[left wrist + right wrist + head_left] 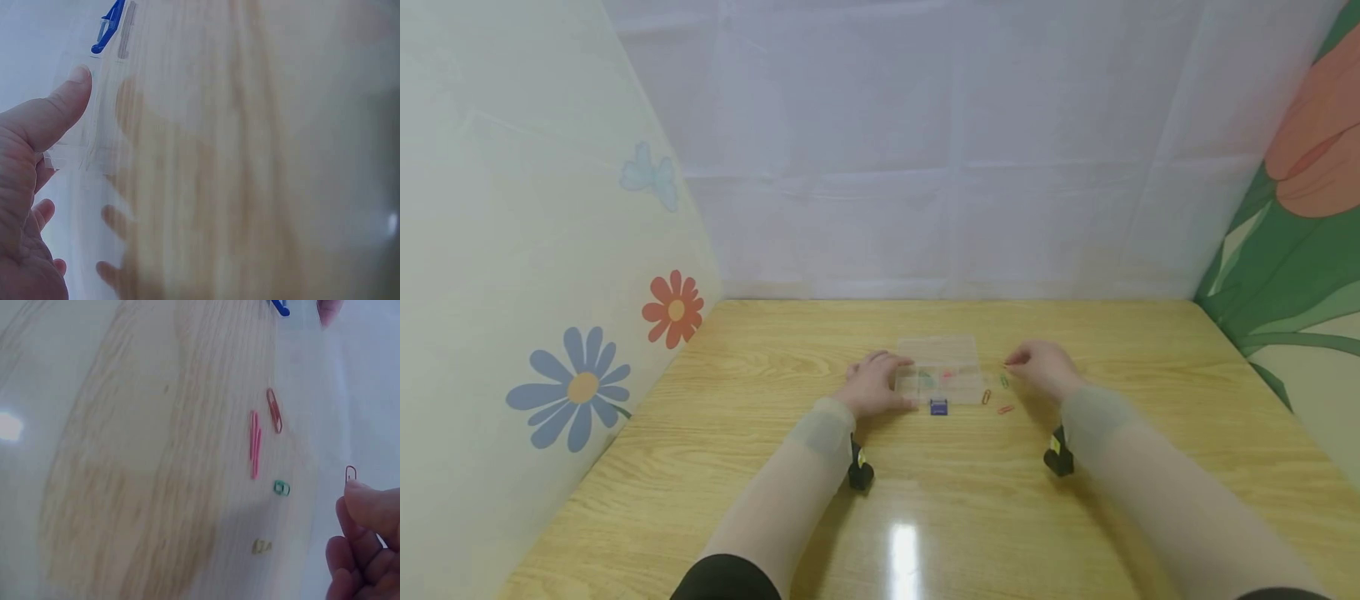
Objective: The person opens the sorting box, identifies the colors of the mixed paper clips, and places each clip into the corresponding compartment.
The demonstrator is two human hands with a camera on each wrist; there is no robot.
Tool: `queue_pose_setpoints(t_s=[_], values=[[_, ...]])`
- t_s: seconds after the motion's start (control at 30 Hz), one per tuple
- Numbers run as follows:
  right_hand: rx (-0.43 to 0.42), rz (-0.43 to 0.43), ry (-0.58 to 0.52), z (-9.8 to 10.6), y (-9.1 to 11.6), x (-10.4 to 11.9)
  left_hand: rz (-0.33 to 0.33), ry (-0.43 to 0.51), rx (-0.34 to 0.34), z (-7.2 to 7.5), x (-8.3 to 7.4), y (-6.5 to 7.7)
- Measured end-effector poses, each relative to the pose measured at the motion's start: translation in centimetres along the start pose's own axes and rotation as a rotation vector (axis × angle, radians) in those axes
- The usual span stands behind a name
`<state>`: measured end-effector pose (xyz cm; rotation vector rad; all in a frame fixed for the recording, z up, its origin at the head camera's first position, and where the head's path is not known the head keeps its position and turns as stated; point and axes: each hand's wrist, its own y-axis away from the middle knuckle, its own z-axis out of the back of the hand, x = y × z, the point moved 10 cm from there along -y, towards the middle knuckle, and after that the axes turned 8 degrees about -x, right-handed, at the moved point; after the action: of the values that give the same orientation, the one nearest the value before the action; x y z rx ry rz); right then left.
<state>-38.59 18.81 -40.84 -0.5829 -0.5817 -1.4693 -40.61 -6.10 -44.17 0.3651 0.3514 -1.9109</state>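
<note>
A clear plastic compartment box [937, 350] stands on the table with its lid folded back and a blue latch [938, 407] at its front. My left hand [874, 385] holds the box by its left end, the thumb [65, 103] along the front side and the fingers partly hidden. Small green and pink items lie in its compartments. To the right of the box, my right hand [1047, 367] pinches a red paper clip [350, 470] between thumb and forefinger, just above the table.
Near the box's right side lie a red paper clip [275, 412], a pink paper clip [255, 445], a green paper clip [282, 487] and a small yellowish item [261, 546], perhaps a clip. The wooden table [970, 500] meets a white cloth backdrop [955, 167] behind.
</note>
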Motion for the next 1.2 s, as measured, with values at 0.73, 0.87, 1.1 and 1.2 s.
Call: queue_pose_setpoints(t_s=[0.73, 0.87, 1.1, 1.2], values=[[0.053, -0.098, -0.169, -3.5, -0.4, 2.2, -0.005, 0.014, 0.004, 0.4, -0.4, 0.3], [0.074, -0.171, -0.248, -4.1, -0.3, 1.9, -0.005, 0.010, 0.003, 0.4, -0.4, 0.3], [0.079, -0.202, -0.231, -4.5, -0.2, 1.8, -0.010, -0.006, -0.005, 0.3, -0.3, 0.2], [0.079, -0.209, -0.222, -4.7, -0.2, 1.8, -0.009, -0.005, -0.008, 0.3, -0.2, 0.2]])
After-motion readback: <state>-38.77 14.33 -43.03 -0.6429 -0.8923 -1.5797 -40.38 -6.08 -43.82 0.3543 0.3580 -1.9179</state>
